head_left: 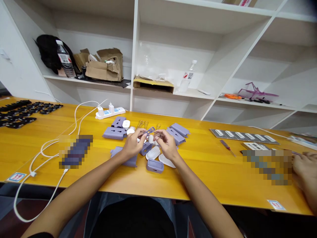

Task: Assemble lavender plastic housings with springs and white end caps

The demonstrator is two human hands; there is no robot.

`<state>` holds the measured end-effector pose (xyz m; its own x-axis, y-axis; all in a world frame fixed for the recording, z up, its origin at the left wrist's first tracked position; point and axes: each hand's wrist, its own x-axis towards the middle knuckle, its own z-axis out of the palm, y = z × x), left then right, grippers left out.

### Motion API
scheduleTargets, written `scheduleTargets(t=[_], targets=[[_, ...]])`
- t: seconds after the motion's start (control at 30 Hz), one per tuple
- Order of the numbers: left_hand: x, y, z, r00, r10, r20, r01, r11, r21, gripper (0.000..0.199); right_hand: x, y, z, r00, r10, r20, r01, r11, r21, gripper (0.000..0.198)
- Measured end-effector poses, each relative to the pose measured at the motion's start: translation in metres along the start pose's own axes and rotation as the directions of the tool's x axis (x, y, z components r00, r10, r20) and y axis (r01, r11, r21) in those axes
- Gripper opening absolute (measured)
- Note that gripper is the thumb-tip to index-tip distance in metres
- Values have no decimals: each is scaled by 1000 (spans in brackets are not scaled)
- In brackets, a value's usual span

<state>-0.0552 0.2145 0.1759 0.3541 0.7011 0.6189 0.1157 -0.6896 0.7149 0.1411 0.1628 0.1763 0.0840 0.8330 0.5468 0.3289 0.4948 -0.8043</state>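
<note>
While pinching a purple piece (pixel 150 130) in the left hand (pixel 135 142), twelve o'clock from the rounded purple case (pixel 155 166), best to brace steadily and guide gently with the right hand (pixel 166 142), curled nearby, impossible to tell whether gripping anything.

Just a basic black top (pixel 136 216) is worn, seen well back from the fingers (pixel 162 133), black sleeve (pixel 42 235) included; forearms (pixel 96 177) are bared.

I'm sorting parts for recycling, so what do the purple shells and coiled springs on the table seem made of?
Purple shells: probably molded plastic, fairly matte, judging by their even color and neat cutouts. Coiled springs: likely metal, given the thin wire in open coils; their finish is too small to tell.
</note>
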Motion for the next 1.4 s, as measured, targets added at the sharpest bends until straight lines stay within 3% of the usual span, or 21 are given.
scheduleTargets(t=[0.23,0.43,0.77,1.0,1.17,1.4], targets=[[-7,1,5,991,130,20,-131,990,44,17,-3,-7,9,999,-45,-19,41,985,-165,13],[-10,5,5,982,182,57,-184,982,30,22,-2,-9,12,1000,-15,-27,10,983,-185,11],[-7,7,3,979,189,81,-192,981,23,20,2,-8,13,995,99,-3,-99,994,49,23],[-5,5,1,978,190,92,-194,980,38,18,6,-7,11,969,234,86,-248,933,260,36],[-5,1,0,982,161,103,-163,987,3,17,6,-7,10,947,291,133,-318,902,293,43],[-6,-11,3,991,52,124,-36,990,-135,51,6,-10,15,929,321,184,-368,849,379,52]])
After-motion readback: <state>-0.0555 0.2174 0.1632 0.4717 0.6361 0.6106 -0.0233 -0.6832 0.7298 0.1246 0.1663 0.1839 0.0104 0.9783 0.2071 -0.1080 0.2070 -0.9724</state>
